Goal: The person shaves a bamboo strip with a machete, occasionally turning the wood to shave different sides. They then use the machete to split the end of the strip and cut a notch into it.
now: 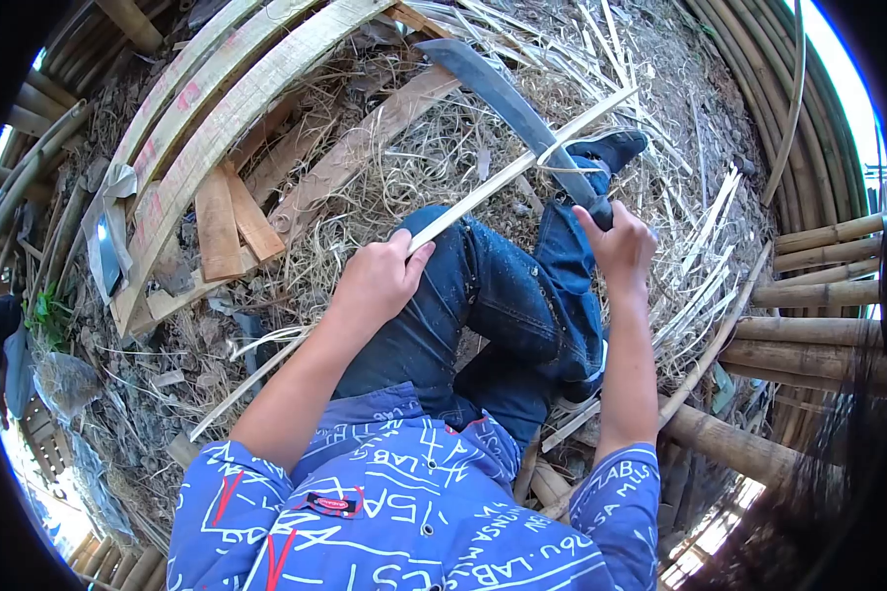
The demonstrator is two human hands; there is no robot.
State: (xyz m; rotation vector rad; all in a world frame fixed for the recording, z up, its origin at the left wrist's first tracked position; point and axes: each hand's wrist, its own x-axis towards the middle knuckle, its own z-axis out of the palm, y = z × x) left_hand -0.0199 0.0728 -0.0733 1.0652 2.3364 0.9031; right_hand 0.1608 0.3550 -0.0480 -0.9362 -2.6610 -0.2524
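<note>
My left hand (382, 279) is closed round a long pale bamboo strip (493, 184) that slants from under my forearm up to the right. My right hand (621, 241) grips the dark handle of a machete (508, 98), its broad grey blade pointing up and to the left. The blade crosses the strip near the strip's far part, where a thin curled shaving (572, 165) bends round it. Whether the edge is cutting into the strip cannot be told. Both lie above my legs in blue jeans (522, 315).
Shavings (414, 167) litter the ground. Long sawn planks (237, 108) stand at the upper left, with short wood pieces (217, 227) below and a phone-like object (108, 246) on them. Thin strips (710, 227) and bamboo poles (729, 443) lie on the right.
</note>
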